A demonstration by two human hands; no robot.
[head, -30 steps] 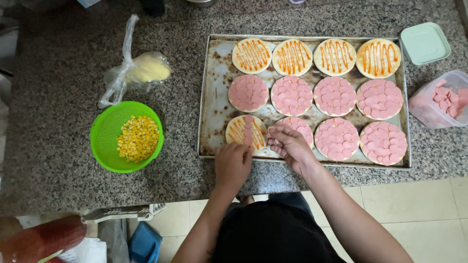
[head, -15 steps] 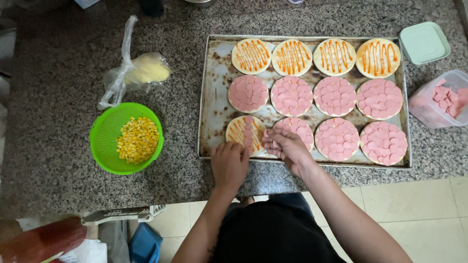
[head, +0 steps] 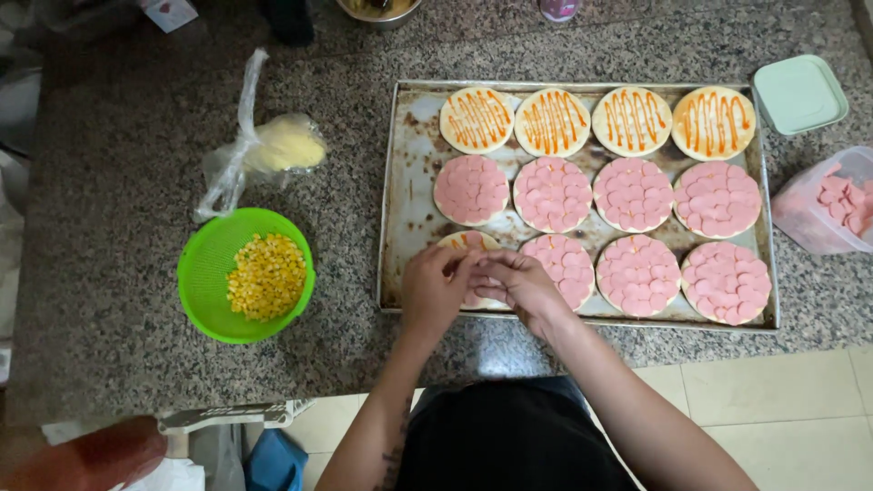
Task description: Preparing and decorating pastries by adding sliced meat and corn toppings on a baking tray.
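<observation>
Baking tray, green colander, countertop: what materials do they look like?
Baking tray: metal, probably aluminium or steel; dull grey, brown baked-on stains. Green colander: plastic, by its saturated uniform colour, slightly glossy. Countertop: polished speckled stone, likely granite; grey-brown flecks with faint sheen.

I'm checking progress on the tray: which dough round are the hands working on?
The bottom-left round, mostly hidden under both hands: left hand, right hand. The tray's other bottom-row rounds are uncovered and fully topped with pink slices.

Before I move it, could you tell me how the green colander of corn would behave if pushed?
The colander looks like thin plastic, so probably light and easy to slide. The corn lies loose to one side, so it may shift or spill if tipped.
</observation>
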